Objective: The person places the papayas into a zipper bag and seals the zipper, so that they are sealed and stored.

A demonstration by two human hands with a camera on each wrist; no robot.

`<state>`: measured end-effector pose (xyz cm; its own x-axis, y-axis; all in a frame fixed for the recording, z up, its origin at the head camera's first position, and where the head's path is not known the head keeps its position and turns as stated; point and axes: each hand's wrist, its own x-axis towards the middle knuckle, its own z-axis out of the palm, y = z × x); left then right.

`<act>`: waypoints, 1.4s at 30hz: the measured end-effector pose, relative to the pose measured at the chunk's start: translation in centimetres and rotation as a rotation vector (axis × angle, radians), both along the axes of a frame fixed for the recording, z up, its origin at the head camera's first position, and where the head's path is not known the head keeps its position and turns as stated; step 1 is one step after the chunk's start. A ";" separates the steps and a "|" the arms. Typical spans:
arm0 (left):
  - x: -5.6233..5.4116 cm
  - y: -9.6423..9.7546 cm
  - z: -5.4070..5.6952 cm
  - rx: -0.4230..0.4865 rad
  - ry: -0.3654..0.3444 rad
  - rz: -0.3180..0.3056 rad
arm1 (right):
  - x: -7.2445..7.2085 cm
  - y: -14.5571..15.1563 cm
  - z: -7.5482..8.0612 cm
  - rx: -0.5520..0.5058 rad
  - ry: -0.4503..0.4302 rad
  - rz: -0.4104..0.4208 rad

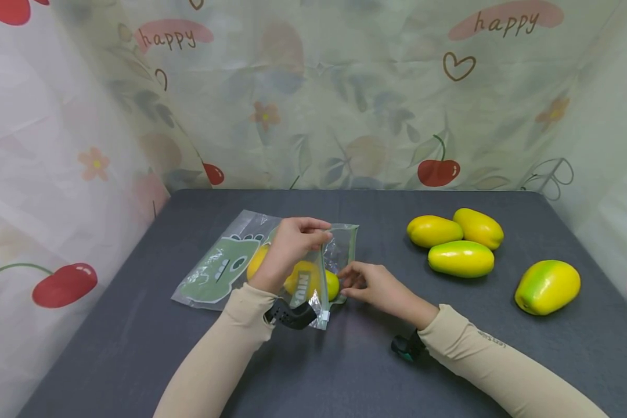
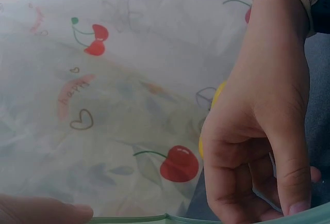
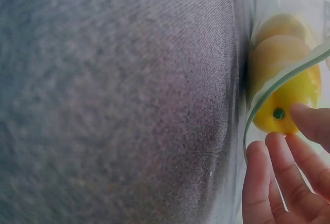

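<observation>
A clear zip bag (image 1: 188, 299) with a green cartoon print lies on the table, its mouth facing right. Inside it are yellow mangoes (image 3: 283, 97), one with its stem end at the opening. My left hand (image 1: 292, 244) reaches over the bag and pinches its upper mouth edge. A left finger (image 2: 46, 211) rests along the green edge in the left wrist view. My right hand (image 1: 378, 287) is at the mouth, thumb and fingers apart, fingertips right at the end of the nearest mango. In the left wrist view the right hand (image 2: 252, 115) bends toward the bag.
Three mangoes (image 1: 462, 258) sit grouped at the back right of the dark table (image 1: 136, 360). Another mango (image 1: 547, 287) lies nearer the right edge. A patterned curtain (image 1: 319, 93) hangs behind the table. Each wrist carries a black camera mount (image 1: 292, 315).
</observation>
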<state>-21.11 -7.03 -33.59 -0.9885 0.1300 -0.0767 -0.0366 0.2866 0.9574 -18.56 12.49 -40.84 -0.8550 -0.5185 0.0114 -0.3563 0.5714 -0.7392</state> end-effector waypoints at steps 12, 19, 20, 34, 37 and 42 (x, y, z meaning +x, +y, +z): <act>0.0 -0.1 -0.1 0.009 -0.001 -0.005 | -0.2 0.0 -0.2 0.018 -0.016 0.001; 0.0 -0.2 -0.1 0.011 -0.004 -0.003 | -0.2 0.3 0.8 0.002 -0.055 -0.024; 0.0 -0.2 -0.1 0.009 -0.004 -0.004 | -0.2 0.4 1.0 0.000 -0.059 -0.029; 0.0 -0.2 -0.1 0.021 -0.007 -0.001 | -0.1 3.6 4.8 -0.006 0.004 -0.171; 0.1 -0.3 -0.1 0.028 -0.008 -0.004 | -0.1 4.8 5.9 -0.035 0.000 -0.209; 0.1 -0.3 -0.1 0.032 -0.008 -0.012 | 0.1 6.7 7.5 -0.071 0.021 -0.258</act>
<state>-21.01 -7.32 -33.71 -0.9863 0.1443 -0.0805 -0.0414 0.2562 0.9657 -18.45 19.24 -33.31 -0.9580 -0.2808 0.0588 -0.2212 0.5925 -0.7746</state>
